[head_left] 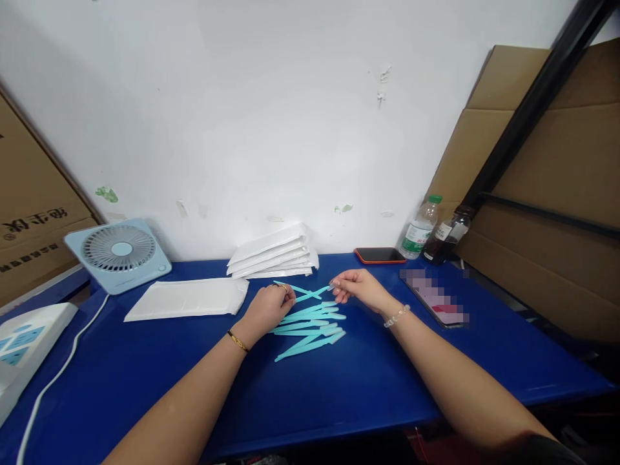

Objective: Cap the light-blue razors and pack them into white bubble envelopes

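A loose pile of turquoise eyebrow razors (310, 330) with pale capped ends lies on the blue table, several of them fanned toward the right. At its far side two razors cross each other. My left hand (271, 306) is closed, its fingertips at the handle end of one crossing razor (323, 290). Opposite it, my right hand (359, 290) pinches the other end of that razor between thumb and forefinger. The second crossing razor (290, 286) passes behind my left fingers, partly hidden by them.
White padded mailers (271, 252) are stacked by the wall; a single mailer (186, 298) lies left. A blue fan (119, 252) and white device (29, 349) stand further left. Right are two phones (380, 256) (436, 300), a water bottle (420, 229) and a dark bottle (446, 237).
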{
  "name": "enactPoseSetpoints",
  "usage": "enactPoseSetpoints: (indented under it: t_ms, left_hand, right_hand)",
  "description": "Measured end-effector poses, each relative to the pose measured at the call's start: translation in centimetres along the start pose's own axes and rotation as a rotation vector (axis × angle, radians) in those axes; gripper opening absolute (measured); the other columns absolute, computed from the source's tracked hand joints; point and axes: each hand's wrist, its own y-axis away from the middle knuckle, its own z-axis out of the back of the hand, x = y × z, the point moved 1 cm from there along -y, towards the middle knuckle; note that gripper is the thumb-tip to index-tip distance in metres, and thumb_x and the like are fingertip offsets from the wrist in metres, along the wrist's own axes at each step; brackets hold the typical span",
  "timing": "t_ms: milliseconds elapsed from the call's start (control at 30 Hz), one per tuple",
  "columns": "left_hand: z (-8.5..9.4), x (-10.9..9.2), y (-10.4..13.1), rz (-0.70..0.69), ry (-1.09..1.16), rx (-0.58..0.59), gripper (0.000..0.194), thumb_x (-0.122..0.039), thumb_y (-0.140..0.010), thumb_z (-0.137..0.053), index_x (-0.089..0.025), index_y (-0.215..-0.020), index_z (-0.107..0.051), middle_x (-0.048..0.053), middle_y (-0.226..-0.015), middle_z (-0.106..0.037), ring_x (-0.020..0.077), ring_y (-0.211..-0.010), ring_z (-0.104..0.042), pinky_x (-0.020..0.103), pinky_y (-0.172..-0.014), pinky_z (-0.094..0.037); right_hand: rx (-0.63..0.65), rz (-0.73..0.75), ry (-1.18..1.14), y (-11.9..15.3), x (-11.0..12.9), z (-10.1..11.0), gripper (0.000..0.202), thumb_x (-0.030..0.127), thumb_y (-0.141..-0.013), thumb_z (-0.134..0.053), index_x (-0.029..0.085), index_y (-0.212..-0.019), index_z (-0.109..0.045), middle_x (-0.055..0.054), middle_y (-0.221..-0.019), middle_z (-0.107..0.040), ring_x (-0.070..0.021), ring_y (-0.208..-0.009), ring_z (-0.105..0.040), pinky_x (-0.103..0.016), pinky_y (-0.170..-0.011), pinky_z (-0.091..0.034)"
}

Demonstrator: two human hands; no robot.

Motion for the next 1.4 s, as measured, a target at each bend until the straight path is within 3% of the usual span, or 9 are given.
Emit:
enactPoseSetpoints:
  t_ms: [300, 400, 500, 600, 700, 967, 1167, 1300, 1400]
  left_hand:
    - [-0.3, -0.6, 0.1, -0.05, 0.1, 0.0, 0.021, -0.031, -0.086, -0.045, -0.019, -0.083, -0.062, 0.002, -0.078, -0.065, 0.0164, -0.07, -0.058, 0.026, -0.064, -0.041]
    - [-0.7, 0.3, -0.3, -0.054, 0.073, -0.049, 0.024, -0.031, -0.088, -0.044, -0.019, -0.097, -0.063, 0.005, -0.092, -0.066, 0.0194, -0.085, -0.059, 0.029, -0.076, -0.044]
    - [-1.3, 1.5, -0.8, -0.067, -0.019, -0.109, 0.032, -0.028, -0.089, -0.043, -0.02, -0.116, -0.059, 0.007, -0.117, -0.061, 0.0233, -0.109, -0.052, 0.034, -0.09, -0.041]
    - [-1.8, 2.3, -1.1, -0.042, -0.102, -0.088, 0.036, -0.026, -0.089, -0.043, -0.022, -0.123, -0.056, 0.007, -0.124, -0.057, 0.0252, -0.115, -0.047, 0.037, -0.092, -0.04]
    - [-2.0, 2.4, -1.2, -0.025, -0.124, -0.076, 0.034, -0.027, -0.089, -0.045, -0.024, -0.12, -0.058, 0.007, -0.118, -0.059, 0.0249, -0.111, -0.048, 0.037, -0.09, -0.041]
    - [-1.7, 2.2, -1.3, 0.038, -0.041, -0.099, 0.014, -0.028, -0.082, -0.054, -0.02, -0.087, -0.064, 0.007, -0.095, -0.062, 0.024, -0.1, -0.052, 0.034, -0.086, -0.041]
    - [-1.6, 2.2, -1.3, 0.067, 0.077, -0.075, 0.012, -0.028, -0.08, -0.052, -0.02, -0.079, -0.06, 0.005, -0.083, -0.063, 0.0212, -0.083, -0.056, 0.03, -0.073, -0.041]
    - [-1.8, 2.3, -1.3, 0.083, 0.291, -0.085, 0.017, -0.033, -0.085, -0.046, -0.02, -0.083, -0.055, 0.001, -0.075, -0.061, 0.016, -0.069, -0.055, 0.026, -0.063, -0.039]
    - [-1.9, 2.2, -1.3, 0.08, 0.375, -0.095, 0.019, -0.036, -0.085, -0.045, -0.019, -0.083, -0.054, -0.001, -0.074, -0.059, 0.0141, -0.066, -0.053, 0.024, -0.061, -0.038]
  right_hand:
    - [0.051, 0.024, 0.105, 0.1, 0.2, -1.4, 0.04, 0.049, -0.071, -0.068, 0.011, -0.084, -0.068, -0.005, -0.068, -0.069, -0.0151, -0.057, -0.065, -0.026, -0.053, -0.051]
    - [-0.063, 0.102, 0.39, 0.1, 0.2, 0.6, 0.033, 0.046, -0.081, -0.058, 0.014, -0.084, -0.069, -0.005, -0.07, -0.069, -0.0142, -0.055, -0.063, -0.026, -0.054, -0.048]
    - [-0.214, 0.207, 0.732, -0.2, -0.4, 3.9, 0.023, 0.032, -0.083, -0.054, 0.018, -0.09, -0.07, -0.005, -0.084, -0.07, -0.0164, -0.069, -0.064, -0.028, -0.066, -0.048]
    - [-0.175, 0.21, 0.953, -0.6, -1.5, 6.3, 0.019, 0.021, -0.076, -0.059, 0.019, -0.09, -0.07, -0.006, -0.091, -0.067, -0.0181, -0.079, -0.062, -0.028, -0.073, -0.046]
    - [-0.105, 0.19, 1.019, -0.9, -2.3, 6.7, 0.016, 0.021, -0.074, -0.06, 0.018, -0.086, -0.07, -0.005, -0.086, -0.064, -0.0165, -0.075, -0.059, -0.027, -0.071, -0.044]
    - [-0.026, 0.151, 0.94, -0.8, -1.9, 4.0, 0.011, 0.014, -0.067, -0.058, 0.017, -0.078, -0.061, -0.001, -0.075, -0.061, -0.0127, -0.064, -0.055, -0.022, -0.059, -0.041]
    - [0.014, 0.187, 0.868, -0.7, -0.9, 2.5, 0.02, 0.01, -0.065, -0.054, 0.018, -0.081, -0.064, -0.001, -0.073, -0.063, -0.012, -0.061, -0.056, -0.023, -0.059, -0.042]
    - [-0.052, 0.166, 0.459, -0.5, -0.2, 1.5, 0.008, 0.019, -0.07, -0.057, 0.017, -0.078, -0.056, -0.001, -0.07, -0.063, -0.0138, -0.063, -0.063, -0.025, -0.059, -0.047]
    - [-0.06, 0.123, 0.107, -0.3, 0.2, 0.5, 0.017, 0.027, -0.072, -0.063, 0.018, -0.08, -0.05, -0.001, -0.071, -0.066, -0.0156, -0.066, -0.067, -0.026, -0.059, -0.051]
